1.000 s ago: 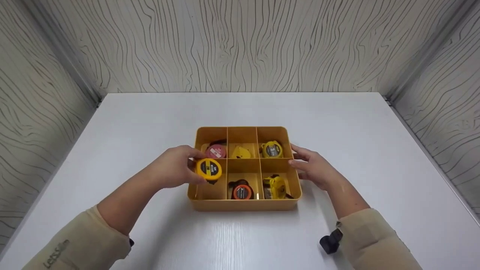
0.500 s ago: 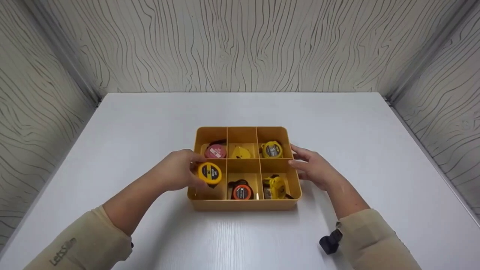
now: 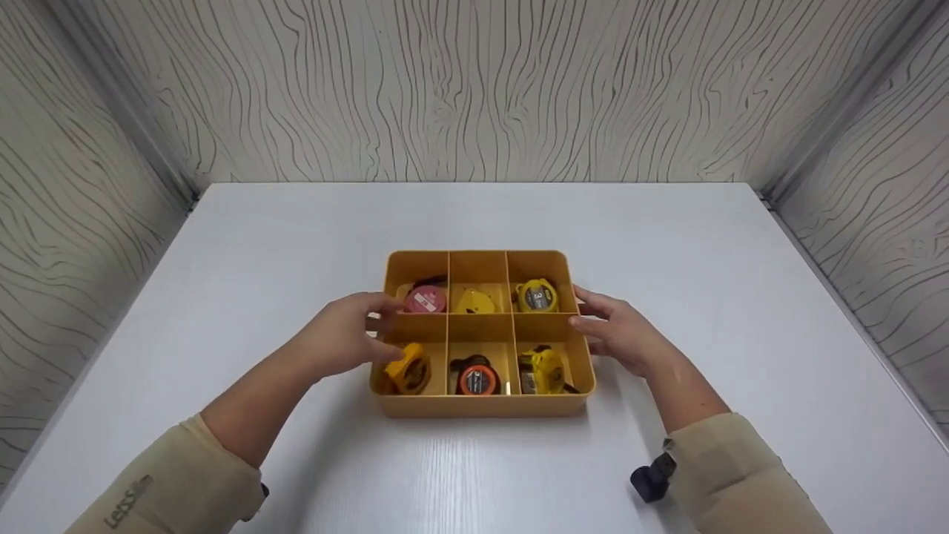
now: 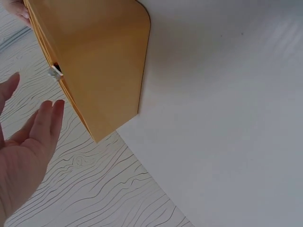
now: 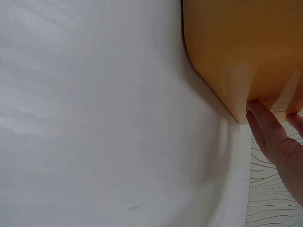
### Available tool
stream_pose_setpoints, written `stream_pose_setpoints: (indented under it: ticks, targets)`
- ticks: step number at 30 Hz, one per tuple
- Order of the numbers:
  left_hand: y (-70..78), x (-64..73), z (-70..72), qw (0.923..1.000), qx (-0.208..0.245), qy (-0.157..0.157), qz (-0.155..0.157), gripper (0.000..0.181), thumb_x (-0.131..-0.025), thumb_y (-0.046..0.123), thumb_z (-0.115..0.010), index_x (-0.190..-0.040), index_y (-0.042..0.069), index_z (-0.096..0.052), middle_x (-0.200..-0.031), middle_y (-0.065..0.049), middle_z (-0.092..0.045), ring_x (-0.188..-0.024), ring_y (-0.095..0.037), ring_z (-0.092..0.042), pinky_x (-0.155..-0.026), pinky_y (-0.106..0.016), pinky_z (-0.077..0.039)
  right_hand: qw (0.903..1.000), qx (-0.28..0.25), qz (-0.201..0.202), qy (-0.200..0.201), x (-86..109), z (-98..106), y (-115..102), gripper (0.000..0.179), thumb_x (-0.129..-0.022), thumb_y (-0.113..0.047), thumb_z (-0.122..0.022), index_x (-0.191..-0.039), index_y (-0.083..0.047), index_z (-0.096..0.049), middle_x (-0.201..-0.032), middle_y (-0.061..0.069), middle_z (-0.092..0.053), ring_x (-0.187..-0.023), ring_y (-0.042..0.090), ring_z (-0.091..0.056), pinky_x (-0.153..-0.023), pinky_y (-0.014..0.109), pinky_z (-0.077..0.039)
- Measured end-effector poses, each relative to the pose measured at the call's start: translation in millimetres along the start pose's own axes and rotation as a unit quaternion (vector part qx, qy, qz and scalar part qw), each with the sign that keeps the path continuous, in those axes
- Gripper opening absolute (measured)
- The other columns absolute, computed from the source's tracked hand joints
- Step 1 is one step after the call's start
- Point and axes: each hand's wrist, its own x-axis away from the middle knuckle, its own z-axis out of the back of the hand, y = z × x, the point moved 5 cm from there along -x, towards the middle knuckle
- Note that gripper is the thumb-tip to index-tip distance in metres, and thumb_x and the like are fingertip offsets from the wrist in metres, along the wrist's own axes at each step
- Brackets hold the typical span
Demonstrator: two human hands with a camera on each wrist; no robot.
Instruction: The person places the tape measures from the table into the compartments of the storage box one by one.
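Observation:
An amber six-compartment box sits on the table, with a tape measure in each compartment. The yellow-and-black tape measure leans on its edge in the front left compartment. Just above it, at the box's left rim, my left hand is spread and holds nothing. In the left wrist view the left hand's fingers are straight and apart from the box. My right hand touches the right side of the box; in the right wrist view its fingertips rest on the outer wall.
In the back row lie a pink tape measure, a plain yellow one and a yellow one with a grey label. In front are an orange-ringed one and another yellow one. Wood-patterned panels enclose the white table.
My left hand lowered the yellow-and-black tape measure into the front left compartment and let go. It now leans on edge there. The right hand has stayed at the box.

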Motion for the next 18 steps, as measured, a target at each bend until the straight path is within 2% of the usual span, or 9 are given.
stream_pose_setpoints:
  ticks: [3,10,18]
  targets:
    - [-3.2,-0.4,0.9,0.9996,0.027,-0.004,0.0,0.059,-0.071,0.016,-0.078,-0.125,0.023,-0.054,-0.125,0.0,-0.051,-0.116,-0.021,-0.05,-0.087,-0.036,-0.049,1.0,0.0,0.002,-0.001,-0.1,0.1,-0.1,0.067,-0.088,-0.021,-0.06,-0.145,-0.021,-0.025,-0.141,0.018,-0.032,-0.123,0.034,-0.043,-0.091,0.044,-0.045]
    - [-7.6,1.1,1.1,0.9969,0.069,-0.025,-0.028,0.061,-0.069,0.027,-0.079,-0.124,0.022,-0.054,-0.13,-0.001,-0.049,-0.119,-0.026,-0.048,-0.09,-0.041,-0.046,0.9998,-0.018,0.009,-0.007,2.4,-1.5,-1.3,0.065,-0.089,-0.017,-0.058,-0.145,-0.019,-0.025,-0.14,0.018,-0.033,-0.122,0.035,-0.043,-0.09,0.045,-0.045]
    - [-5.5,3.3,1.5,0.9948,0.096,-0.026,-0.023,0.059,-0.071,0.027,-0.078,-0.125,0.023,-0.053,-0.129,-0.002,-0.05,-0.121,-0.025,-0.047,-0.094,-0.044,-0.043,0.9999,-0.01,-0.005,0.001,2.8,-1.5,-1.2,0.063,-0.09,-0.018,-0.058,-0.144,-0.025,-0.027,-0.14,0.015,-0.034,-0.121,0.032,-0.045,-0.09,0.042,-0.046]
